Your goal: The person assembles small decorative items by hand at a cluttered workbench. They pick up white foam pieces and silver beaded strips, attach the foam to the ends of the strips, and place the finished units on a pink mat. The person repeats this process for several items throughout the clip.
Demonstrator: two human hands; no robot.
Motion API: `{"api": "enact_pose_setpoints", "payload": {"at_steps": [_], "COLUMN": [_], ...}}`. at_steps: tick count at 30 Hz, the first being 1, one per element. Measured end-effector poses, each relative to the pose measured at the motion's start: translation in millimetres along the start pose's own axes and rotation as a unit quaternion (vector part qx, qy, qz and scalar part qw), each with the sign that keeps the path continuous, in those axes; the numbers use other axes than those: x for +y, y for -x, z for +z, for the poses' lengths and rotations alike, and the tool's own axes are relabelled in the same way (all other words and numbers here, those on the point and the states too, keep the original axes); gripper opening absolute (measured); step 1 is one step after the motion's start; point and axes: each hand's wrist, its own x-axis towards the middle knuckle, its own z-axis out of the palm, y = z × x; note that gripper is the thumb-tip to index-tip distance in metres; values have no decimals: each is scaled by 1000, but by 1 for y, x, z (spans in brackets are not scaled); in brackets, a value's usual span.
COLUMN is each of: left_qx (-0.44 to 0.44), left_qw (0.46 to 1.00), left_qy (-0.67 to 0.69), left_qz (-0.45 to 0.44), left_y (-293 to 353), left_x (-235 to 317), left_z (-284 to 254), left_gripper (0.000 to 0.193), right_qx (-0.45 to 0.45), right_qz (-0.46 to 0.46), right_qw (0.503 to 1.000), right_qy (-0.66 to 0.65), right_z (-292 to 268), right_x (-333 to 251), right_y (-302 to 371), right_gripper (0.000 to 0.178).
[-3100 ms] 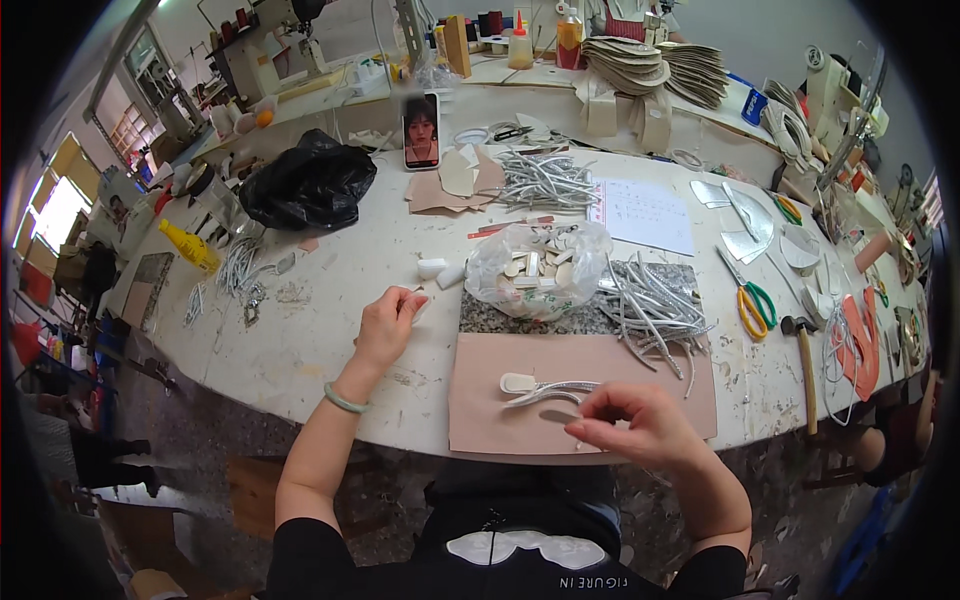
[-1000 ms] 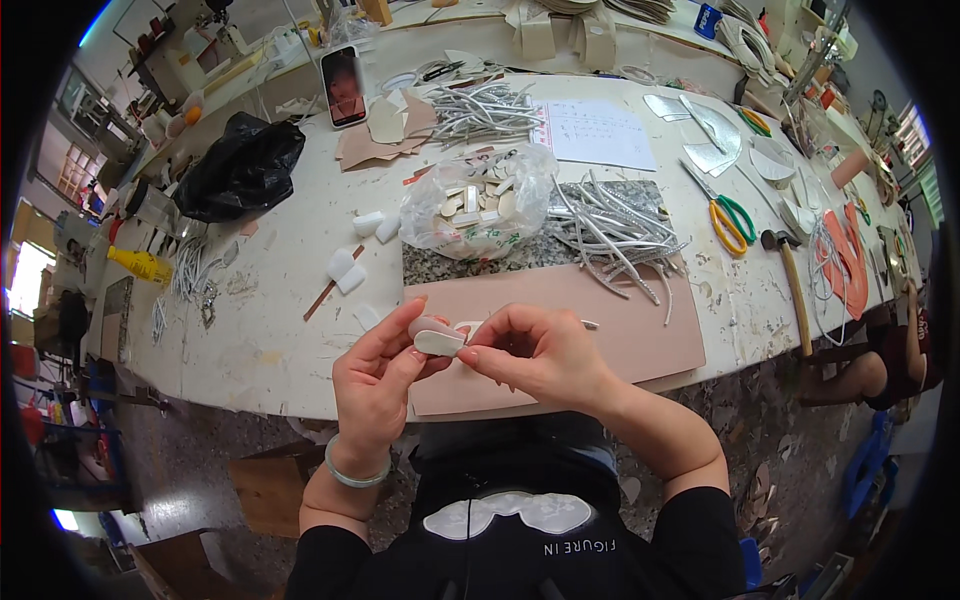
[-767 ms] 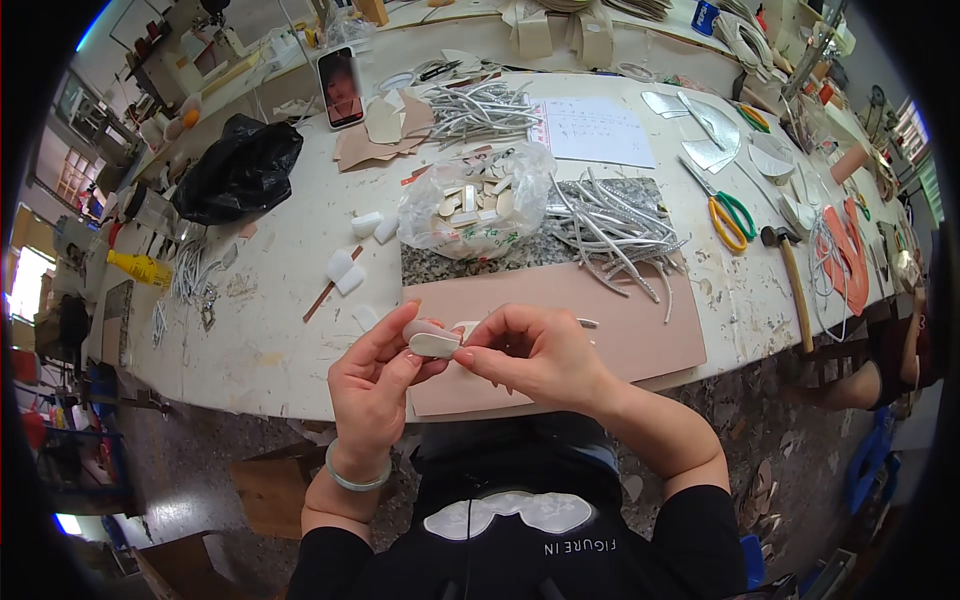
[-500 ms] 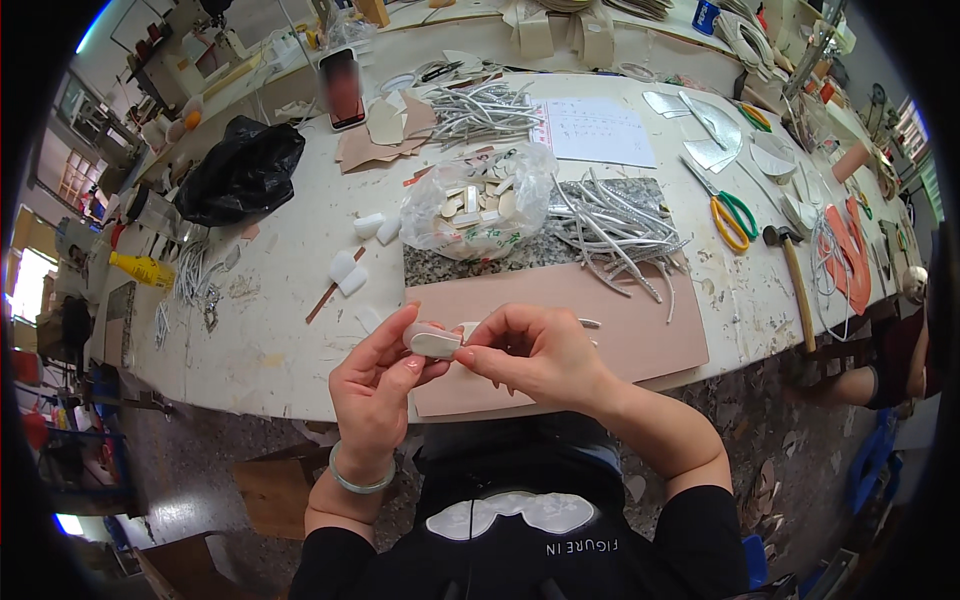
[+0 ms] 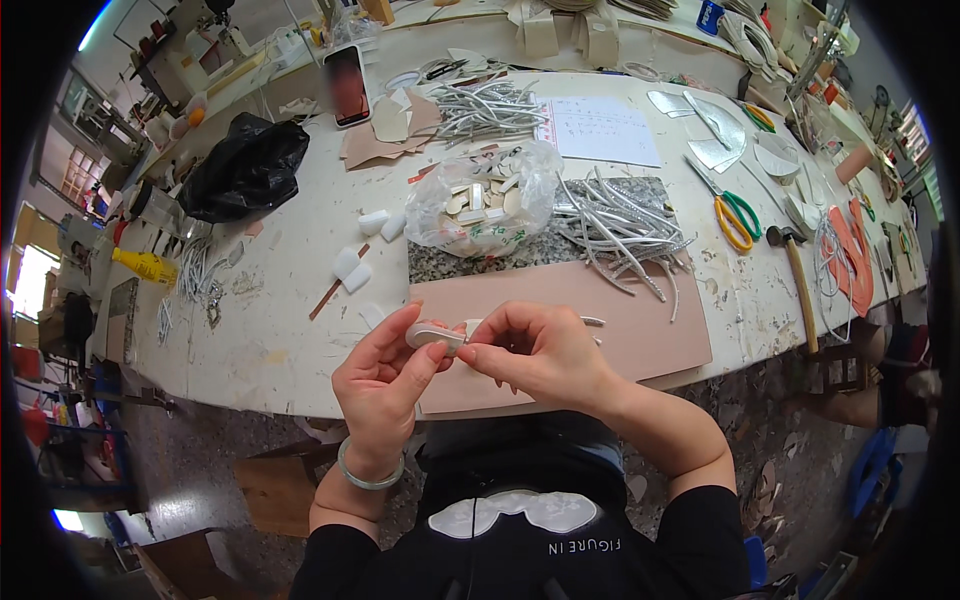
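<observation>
A small cream tongue-shaped piece (image 5: 428, 335) with a rounded end is held above the front edge of the pinkish-tan board (image 5: 560, 300). My left hand (image 5: 385, 378) grips it, thumb pressed on its top face and fingers beneath. At its narrower end, my right hand (image 5: 545, 352) pinches with thumb and forefinger; whatever lies between those fingertips is mostly hidden. Beyond both hands, a clear plastic bag (image 5: 425, 222) full of similar cream pieces (image 5: 482, 203) sits on a speckled stone slab (image 5: 450, 264). Silver cords (image 5: 625, 235) lie heaped beside the bag.
Scissors (image 5: 738, 222) and a hammer (image 5: 796, 285) lie on the right, near orange-pink pieces (image 5: 852, 265). White blocks (image 5: 350, 268), a black plastic bag (image 5: 245, 170) and a yellow bottle (image 5: 145, 266) are leftward. A phone (image 5: 347, 88) and written sheet (image 5: 605, 130) lie farther back. Another person's leg shows at right.
My left thumb has slid up onto the face of the cream piece, which has tilted slightly. My right hand keeps its pinch at the end. The whole view has shifted a little.
</observation>
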Motion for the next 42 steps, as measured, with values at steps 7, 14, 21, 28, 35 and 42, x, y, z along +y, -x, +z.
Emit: {"api": "enact_pose_setpoints", "payload": {"at_steps": [7,14,21,28,35,42], "left_qx": [25,-57,-65,-188,-202,-216], "left_qw": [999,998,969,864,865,852], "left_qy": [19,-25,-226,-443,-433,-444], "left_qz": [33,31,73,146,152,176], "left_y": [1,-2,-22,-22,-26,-22], "left_x": [-10,-16,-16,-39,-47,-39], "left_z": [6,4,-9,-1,4,12], "left_gripper": [35,35,47,78,62,56], "right_qx": [19,-30,30,-54,-75,259], "right_qz": [-100,-57,-236,-217,-190,-299], "right_qw": [994,986,887,853,831,754], "right_qy": [44,153,395,471,518,524], "right_z": [0,-15,-46,-48,-50,-106], "right_x": [9,-9,5,39,43,22], "right_y": [-7,-3,-26,-44,-34,-31], "right_gripper": [23,21,11,12,19,6]}}
